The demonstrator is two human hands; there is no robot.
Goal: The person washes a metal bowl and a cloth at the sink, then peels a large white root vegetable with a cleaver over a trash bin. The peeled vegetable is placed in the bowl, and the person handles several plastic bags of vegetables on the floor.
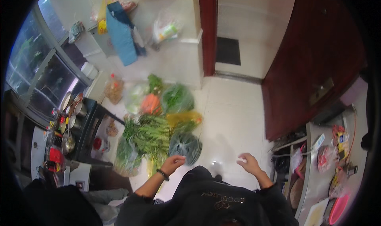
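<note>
My left hand (pixel 174 163), with a dark band at its wrist, hovers at the near edge of a dark plastic bag (pixel 184 147); its fingers are curled and whether it grips anything is unclear. Over the pale tiled floor, my right hand (pixel 249 164) is raised with bent fingers; a small whitish patch shows at its fingertips, too blurred to name. Leafy green vegetables (pixel 153 132) lie on the floor to the left, beside bagged greens (pixel 177 98), an orange bag (pixel 151 104), a yellow bag (pixel 184 119) and another clear bag of greens (pixel 128 157).
A black stand (pixel 89 130) by the window has pots (pixel 68 142) and bottles. On the right, a counter (pixel 309 166) holds bagged food, a cutting board (pixel 317 212) and a pink basin (pixel 339 209). A dark red door (pixel 309 62) stands beyond. Another person's grey-clad leg (pixel 107 200) is at lower left.
</note>
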